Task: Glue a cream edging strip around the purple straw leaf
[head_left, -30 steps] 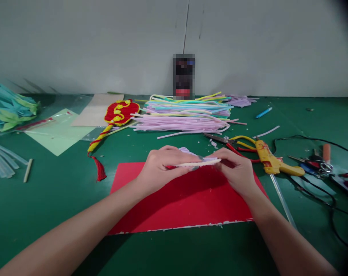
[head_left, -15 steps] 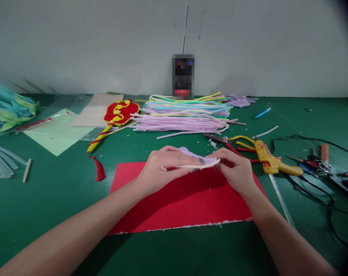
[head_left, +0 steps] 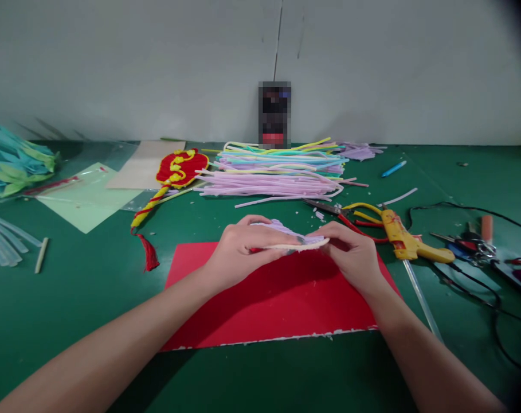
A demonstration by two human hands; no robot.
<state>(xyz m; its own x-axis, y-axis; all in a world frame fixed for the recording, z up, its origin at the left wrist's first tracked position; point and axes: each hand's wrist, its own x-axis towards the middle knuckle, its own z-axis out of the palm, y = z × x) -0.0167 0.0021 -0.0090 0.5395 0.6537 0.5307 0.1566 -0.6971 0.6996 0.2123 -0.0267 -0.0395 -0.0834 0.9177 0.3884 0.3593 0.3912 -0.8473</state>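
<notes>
A thin flat piece topped with lilac strips point(head_left: 281, 227) is held nearly level above a red sheet point(head_left: 277, 304); its pale edge faces me. My left hand point(head_left: 245, 246) is closed on its left side, thumb below and fingers over the top. At the right end, the fingers of my right hand point(head_left: 350, 249) pinch the rim. Much of the piece is hidden behind my fingers. The red sheet lies flat on the green table point(head_left: 92, 310), with a ragged white front edge.
Lilac and multicoloured fuzzy stems point(head_left: 269, 183) lie behind the hands. To the right are pliers point(head_left: 329, 207), a yellow glue gun point(head_left: 398, 235), keys point(head_left: 479, 249) and a blue pen point(head_left: 393, 168). A red-yellow fan ornament point(head_left: 181, 168) and glue sticks point(head_left: 4, 241) lie left.
Both hands keep their hold on the lilac-topped piece. The left fingers have shifted very slightly; nothing else has visibly moved.
</notes>
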